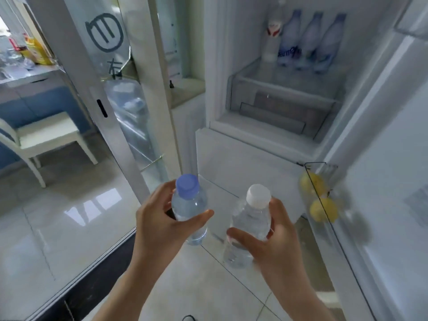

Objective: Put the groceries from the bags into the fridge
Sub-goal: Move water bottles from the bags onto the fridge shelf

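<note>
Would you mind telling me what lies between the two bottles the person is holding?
Nothing: in the head view, only bare floor tile shows between the blue-capped bottle and the white-capped bottle.

Blurred, unreadable lettering on fridge bottle (289, 42)

The open fridge door (393, 181) runs off the right edge, and the two yellow fruits (322, 205) in its shelf are blurred. Labels on the bottles (310, 42) at the shelf's back are too smeared to read.

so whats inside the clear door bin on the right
Two yellow fruits, probably lemons, one above the other behind the clear door bin wall. The bin's lower part runs out of view and is blurred, so anything deeper can't be seen.
</note>
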The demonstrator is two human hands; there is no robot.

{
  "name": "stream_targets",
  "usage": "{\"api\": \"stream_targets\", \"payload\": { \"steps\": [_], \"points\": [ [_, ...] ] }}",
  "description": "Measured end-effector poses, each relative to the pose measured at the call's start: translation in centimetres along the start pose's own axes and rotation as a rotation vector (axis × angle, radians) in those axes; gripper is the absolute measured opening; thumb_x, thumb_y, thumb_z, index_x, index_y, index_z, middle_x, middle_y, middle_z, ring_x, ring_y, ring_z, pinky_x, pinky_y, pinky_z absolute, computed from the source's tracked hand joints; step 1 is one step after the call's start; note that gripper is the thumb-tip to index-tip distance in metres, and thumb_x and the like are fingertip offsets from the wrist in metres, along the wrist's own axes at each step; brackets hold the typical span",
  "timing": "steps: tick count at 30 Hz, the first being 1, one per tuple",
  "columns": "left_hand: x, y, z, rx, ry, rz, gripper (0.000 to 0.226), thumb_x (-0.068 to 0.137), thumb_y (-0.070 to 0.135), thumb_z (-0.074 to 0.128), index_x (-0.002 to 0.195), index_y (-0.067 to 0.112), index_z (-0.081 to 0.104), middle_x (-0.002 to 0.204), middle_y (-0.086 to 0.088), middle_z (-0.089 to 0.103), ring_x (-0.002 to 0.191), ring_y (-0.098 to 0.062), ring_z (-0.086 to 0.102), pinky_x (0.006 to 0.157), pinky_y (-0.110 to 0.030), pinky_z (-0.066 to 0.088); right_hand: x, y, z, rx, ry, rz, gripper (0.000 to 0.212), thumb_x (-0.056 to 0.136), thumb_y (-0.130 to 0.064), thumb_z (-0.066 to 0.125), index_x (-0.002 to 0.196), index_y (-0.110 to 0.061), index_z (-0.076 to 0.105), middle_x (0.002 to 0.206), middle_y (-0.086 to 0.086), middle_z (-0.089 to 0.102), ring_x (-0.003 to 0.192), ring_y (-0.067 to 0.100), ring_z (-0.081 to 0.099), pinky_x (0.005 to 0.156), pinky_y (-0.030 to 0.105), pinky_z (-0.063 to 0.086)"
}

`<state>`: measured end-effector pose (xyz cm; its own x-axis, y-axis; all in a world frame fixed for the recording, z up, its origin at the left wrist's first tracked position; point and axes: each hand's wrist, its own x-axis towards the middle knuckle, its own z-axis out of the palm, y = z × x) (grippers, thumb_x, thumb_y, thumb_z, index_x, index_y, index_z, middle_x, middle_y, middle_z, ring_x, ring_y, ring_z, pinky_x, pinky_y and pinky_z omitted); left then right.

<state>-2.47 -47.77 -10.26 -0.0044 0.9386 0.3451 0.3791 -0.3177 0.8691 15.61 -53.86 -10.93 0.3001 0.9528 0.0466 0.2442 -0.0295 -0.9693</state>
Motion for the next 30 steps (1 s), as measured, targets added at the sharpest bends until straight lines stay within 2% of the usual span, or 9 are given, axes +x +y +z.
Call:
{"api": "stream_targets", "payload": {
  "steps": [3,6,8,12,18,21,23,27,30],
  "points": [
    [5.2,-1.4,-0.6,-0.006,-0.098,0.026,0.054,0.046,0.052,0.082,0.096,0.042,0.063,0.091,0.019,0.069,0.083,-0.005,0.065,0.067,-0.009,0.047,3.6,-0.8,1.7,-0.025,0.086,-0.004,0.062,0.055,-0.035,0.088,0.105,-0.042,0.052,0.097,-0.02,0.062,0.097,0.008,0.062,0.081,0.032,0.053],
    [9.9,-2.6,-0.4,-0.04,-0.153,0.038,0.057,0.045,0.052,0.083,0.098,0.042,0.063,0.093,0.02,0.069,0.085,-0.001,0.065,0.069,-0.008,0.047,6.7,-1.7,2.8,-0.048,0.177,-0.017,0.063,0.055,-0.031,0.089,0.106,-0.037,0.054,0.097,-0.015,0.065,0.095,0.007,0.063,0.078,0.024,0.051],
    [12.7,-3.3,0.3,-0.056,-0.197,0.056,0.059,0.046,0.052,0.086,0.098,0.045,0.061,0.094,0.022,0.068,0.085,0.0,0.064,0.067,-0.008,0.047,8.7,-2.1,3.1,-0.07,0.226,-0.027,0.064,0.056,-0.03,0.089,0.109,-0.033,0.055,0.097,-0.015,0.065,0.094,0.005,0.063,0.079,0.024,0.051],
    [17.4,-3.4,2.8,-0.11,-0.287,0.093,0.057,0.055,0.027,0.092,0.094,0.047,0.057,0.091,0.015,0.069,0.083,0.004,0.061,0.066,-0.004,0.044,12.7,-2.9,3.0,-0.1,0.332,-0.056,0.069,0.057,-0.026,0.09,0.115,-0.03,0.055,0.098,-0.015,0.067,0.094,0.005,0.064,0.079,0.025,0.052],
    [24.3,-2.8,8.3,-0.225,-0.346,0.098,0.046,0.056,0.043,0.086,0.095,0.043,0.061,0.086,0.013,0.07,0.082,-0.01,0.065,0.069,-0.016,0.048,20.5,-4.2,1.8,-0.137,0.518,-0.151,0.063,0.061,-0.028,0.089,0.113,-0.027,0.055,0.094,-0.015,0.063,0.088,0.005,0.06,0.076,0.019,0.045],
    [28.4,-1.5,11.4,-0.296,-0.339,0.106,0.043,0.06,0.041,0.087,0.095,0.036,0.064,0.085,0.007,0.072,0.083,-0.017,0.069,0.078,-0.035,0.056,25.3,-5.8,0.0,-0.103,0.607,-0.216,0.064,0.063,-0.025,0.088,0.117,-0.024,0.055,0.099,-0.011,0.065,0.093,0.007,0.061,0.083,0.031,0.051],
    [31.5,-0.4,13.6,-0.354,-0.319,0.134,0.038,0.064,0.03,0.088,0.094,0.031,0.064,0.084,0.005,0.073,0.081,-0.019,0.069,0.079,-0.045,0.056,28.7,-7.0,-1.4,-0.091,0.663,-0.287,0.066,0.064,-0.023,0.088,0.121,-0.021,0.055,0.104,-0.009,0.064,0.099,0.009,0.06,0.09,0.036,0.05],
    [37.3,2.8,17.7,-0.474,-0.252,0.223,0.053,0.068,0.021,0.085,0.113,0.026,0.057,0.099,0.0,0.07,0.09,-0.022,0.068,0.083,-0.044,0.057,34.8,-9.5,-4.2,-0.067,0.741,-0.421,0.071,0.065,-0.025,0.087,0.124,-0.024,0.048,0.116,-0.005,0.06,0.109,0.016,0.058,0.095,0.044,0.048],
    [41.3,4.6,20.5,-0.54,-0.214,0.247,0.065,0.068,0.021,0.085,0.12,0.031,0.047,0.107,-0.004,0.067,0.094,-0.024,0.067,0.085,-0.044,0.056,39.1,-10.4,-6.2,-0.031,0.764,-0.504,0.075,0.066,-0.028,0.085,0.127,-0.025,0.042,0.125,0.001,0.056,0.115,0.02,0.056,0.098,0.047,0.046]
  ]
}}
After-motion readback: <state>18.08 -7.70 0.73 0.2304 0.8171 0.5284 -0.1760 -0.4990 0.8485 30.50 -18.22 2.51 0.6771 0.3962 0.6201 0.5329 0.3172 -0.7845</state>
